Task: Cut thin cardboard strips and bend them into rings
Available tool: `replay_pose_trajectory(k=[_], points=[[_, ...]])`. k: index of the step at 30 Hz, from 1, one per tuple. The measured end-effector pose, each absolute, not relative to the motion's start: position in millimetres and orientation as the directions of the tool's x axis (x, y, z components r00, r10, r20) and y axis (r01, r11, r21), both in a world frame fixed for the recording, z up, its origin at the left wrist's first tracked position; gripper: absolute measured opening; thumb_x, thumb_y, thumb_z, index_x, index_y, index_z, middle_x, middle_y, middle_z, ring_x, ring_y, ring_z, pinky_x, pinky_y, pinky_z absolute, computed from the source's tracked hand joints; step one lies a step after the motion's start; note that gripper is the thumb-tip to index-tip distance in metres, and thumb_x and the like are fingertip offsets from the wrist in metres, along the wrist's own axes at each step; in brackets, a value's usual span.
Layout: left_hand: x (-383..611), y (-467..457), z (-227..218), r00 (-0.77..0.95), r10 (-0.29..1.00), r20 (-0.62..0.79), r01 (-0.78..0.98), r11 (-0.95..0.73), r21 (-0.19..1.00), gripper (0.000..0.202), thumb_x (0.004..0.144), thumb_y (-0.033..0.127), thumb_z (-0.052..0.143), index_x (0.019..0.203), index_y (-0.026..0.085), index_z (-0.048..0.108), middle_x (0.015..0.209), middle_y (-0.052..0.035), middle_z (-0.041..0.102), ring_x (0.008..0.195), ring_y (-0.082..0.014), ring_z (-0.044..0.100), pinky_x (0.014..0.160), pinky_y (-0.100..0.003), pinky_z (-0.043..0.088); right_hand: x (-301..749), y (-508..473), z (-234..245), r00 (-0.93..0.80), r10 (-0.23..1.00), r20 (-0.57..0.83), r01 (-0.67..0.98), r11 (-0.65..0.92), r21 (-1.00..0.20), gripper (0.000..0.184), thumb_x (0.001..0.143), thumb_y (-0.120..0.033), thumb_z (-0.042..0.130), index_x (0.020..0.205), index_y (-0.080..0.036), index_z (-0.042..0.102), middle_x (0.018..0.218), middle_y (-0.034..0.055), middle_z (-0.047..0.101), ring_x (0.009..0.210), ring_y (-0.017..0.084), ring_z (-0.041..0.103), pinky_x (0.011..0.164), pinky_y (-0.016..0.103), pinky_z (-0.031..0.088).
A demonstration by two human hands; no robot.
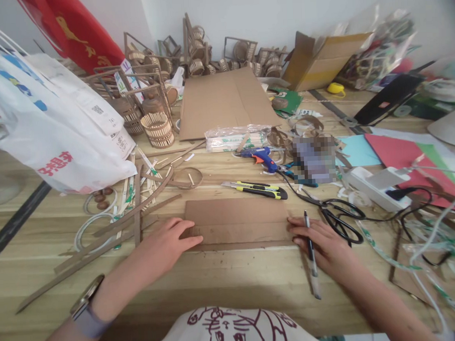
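A rectangular piece of brown cardboard (237, 224) lies flat on the wooden table in front of me. At its left end rests my left hand (173, 238), fingers apart, with the fingertips on the cardboard's edge. My right hand (324, 241) touches the right end with its fingertips. A pen (311, 255) is tucked between the fingers of that hand, its clip end up and away from me. Just beyond the cardboard lies a yellow and black utility knife (258, 189) with its blade out to the left. Black-handled scissors (342, 218) are right of it.
A blue hot glue gun (264, 158) lies behind the knife, near a packet of sticks (237, 139). Cardboard strips (102, 246) spread on the left, below a white plastic bag (60, 127). A larger cardboard sheet (224, 100) and small wooden buckets (158, 129) stand farther back. A power strip (377, 189) sits right.
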State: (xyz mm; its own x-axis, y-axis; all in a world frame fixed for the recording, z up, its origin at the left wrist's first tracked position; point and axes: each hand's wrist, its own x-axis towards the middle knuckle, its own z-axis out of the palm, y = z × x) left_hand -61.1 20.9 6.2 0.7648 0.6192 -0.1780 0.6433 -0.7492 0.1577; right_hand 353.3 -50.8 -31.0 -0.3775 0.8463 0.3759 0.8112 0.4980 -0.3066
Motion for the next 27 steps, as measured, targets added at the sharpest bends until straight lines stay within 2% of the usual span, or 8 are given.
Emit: replay_pose_trajectory(k=[4, 6, 8, 12, 17, 21, 24, 27], points=[[-49, 21, 15, 0.746, 0.622, -0.237, 0.652, -0.755, 0.072, 0.068, 0.08, -0.009, 0.053, 0.131, 0.034, 0.065, 0.134, -0.0102, 0.056, 0.124, -0.0322, 0.05, 0.1, -0.049, 0.048, 353, -51, -29, -0.383, 0.842, 0.381, 0.811, 0.504, -0.298, 0.014, 0.095, -0.019, 0.056, 0.103, -0.026, 0.066, 0.115, 0.0083, 0.075, 0.108, 0.022, 0.07, 0.09, 0.038, 0.057], [-41, 22, 19, 0.753, 0.611, -0.245, 0.64, -0.766, 0.058, 0.07, 0.079, -0.011, 0.05, 0.131, 0.033, 0.064, 0.135, -0.0101, 0.054, 0.125, -0.0317, 0.049, 0.097, -0.045, 0.049, 353, -50, -29, -0.385, 0.839, 0.384, 0.809, 0.507, -0.298, 0.014, 0.095, -0.019, 0.056, 0.103, -0.026, 0.066, 0.115, 0.0085, 0.075, 0.108, 0.023, 0.07, 0.09, 0.038, 0.057], [-32, 24, 22, 0.775, 0.578, -0.258, 0.614, -0.785, 0.085, 0.071, 0.079, -0.012, 0.046, 0.132, 0.032, 0.063, 0.13, -0.0086, 0.055, 0.118, -0.0267, 0.053, 0.093, -0.037, 0.05, 352, -50, -29, -0.387, 0.839, 0.382, 0.808, 0.508, -0.299, 0.015, 0.095, -0.019, 0.056, 0.104, -0.026, 0.066, 0.115, 0.0081, 0.075, 0.108, 0.023, 0.07, 0.09, 0.038, 0.058], [-8, 32, 31, 0.809, 0.479, -0.34, 0.551, -0.82, 0.156, 0.069, 0.087, -0.009, 0.041, 0.138, 0.034, 0.055, 0.108, -0.0038, 0.059, 0.087, -0.017, 0.061, 0.076, -0.025, 0.049, 351, -50, -26, -0.388, 0.846, 0.367, 0.816, 0.5, -0.291, 0.015, 0.096, -0.02, 0.055, 0.104, -0.026, 0.066, 0.115, 0.0081, 0.075, 0.108, 0.023, 0.07, 0.09, 0.038, 0.058], [30, 50, 48, 0.882, 0.319, -0.347, 0.402, -0.893, 0.203, 0.067, 0.089, -0.005, 0.044, 0.14, 0.037, 0.056, 0.102, -0.0054, 0.065, 0.078, -0.0174, 0.064, 0.068, -0.024, 0.044, 352, -50, -28, -0.379, 0.856, 0.352, 0.815, 0.489, -0.31, 0.014, 0.095, -0.022, 0.055, 0.102, -0.027, 0.067, 0.116, 0.0079, 0.075, 0.108, 0.024, 0.07, 0.089, 0.04, 0.058], [56, 66, 56, 0.893, 0.209, -0.398, 0.319, -0.918, 0.234, 0.072, 0.089, -0.004, 0.046, 0.144, 0.042, 0.051, 0.094, -0.0024, 0.073, 0.075, -0.0191, 0.065, 0.061, -0.024, 0.041, 354, -50, -31, -0.361, 0.869, 0.339, 0.815, 0.471, -0.337, 0.015, 0.095, -0.023, 0.055, 0.102, -0.027, 0.067, 0.117, 0.0078, 0.075, 0.11, 0.024, 0.07, 0.09, 0.042, 0.058], [72, 77, 56, 0.885, 0.178, -0.43, 0.299, -0.925, 0.233, 0.08, 0.083, -0.004, 0.053, 0.147, 0.044, 0.047, 0.087, 0.0003, 0.075, 0.069, -0.0183, 0.064, 0.057, -0.023, 0.04, 355, -50, -35, -0.361, 0.871, 0.332, 0.817, 0.467, -0.338, 0.015, 0.095, -0.023, 0.055, 0.103, -0.028, 0.067, 0.117, 0.0075, 0.075, 0.11, 0.024, 0.07, 0.09, 0.042, 0.058], [84, 85, 55, 0.793, 0.098, -0.601, 0.354, -0.878, 0.323, 0.093, 0.076, -0.005, 0.059, 0.151, 0.045, 0.037, 0.066, 0.0058, 0.068, 0.05, -0.0151, 0.058, 0.05, -0.021, 0.04, 356, -51, -36, -0.343, 0.869, 0.356, 0.819, 0.462, -0.341, 0.015, 0.094, -0.025, 0.058, 0.104, -0.029, 0.068, 0.119, 0.0071, 0.074, 0.112, 0.026, 0.069, 0.092, 0.043, 0.057]])
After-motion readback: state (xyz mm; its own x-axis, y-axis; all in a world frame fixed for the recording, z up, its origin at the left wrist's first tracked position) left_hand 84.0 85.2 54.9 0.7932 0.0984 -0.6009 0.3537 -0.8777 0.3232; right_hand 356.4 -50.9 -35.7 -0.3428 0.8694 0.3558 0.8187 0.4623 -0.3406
